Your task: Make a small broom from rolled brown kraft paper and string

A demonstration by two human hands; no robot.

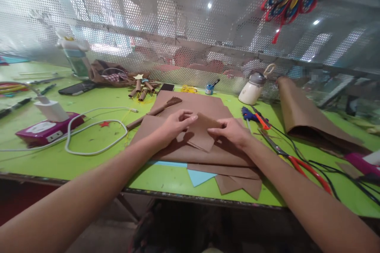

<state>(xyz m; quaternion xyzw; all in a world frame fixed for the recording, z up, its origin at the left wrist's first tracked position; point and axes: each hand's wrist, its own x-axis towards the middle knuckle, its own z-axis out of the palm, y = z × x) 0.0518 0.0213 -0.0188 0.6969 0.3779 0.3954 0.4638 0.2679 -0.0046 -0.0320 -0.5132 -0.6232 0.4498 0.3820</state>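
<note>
A small folded piece of brown paper [203, 132] is held between both hands, tilted up over larger brown sheets [190, 101]. My left hand [175, 126] has curled fingers at the small piece's upper left edge. On its right edge, my right hand [233, 131] pinches it between thumb and fingers. Beyond my left hand, a rolled brown paper stick [148, 114] with a fringed end lies across the sheets. Light blue paper [200, 176] and notched brown paper [237, 185] stick out below the stack, near the table's front edge.
To the right lie orange-handled scissors [308, 170], a blue glue gun [252, 114], black cords and a large folded brown sheet [308, 114]. A white bottle [252, 89] stands behind. On the left are a purple power strip [49, 128], a white cable [96, 152] and a phone [77, 87].
</note>
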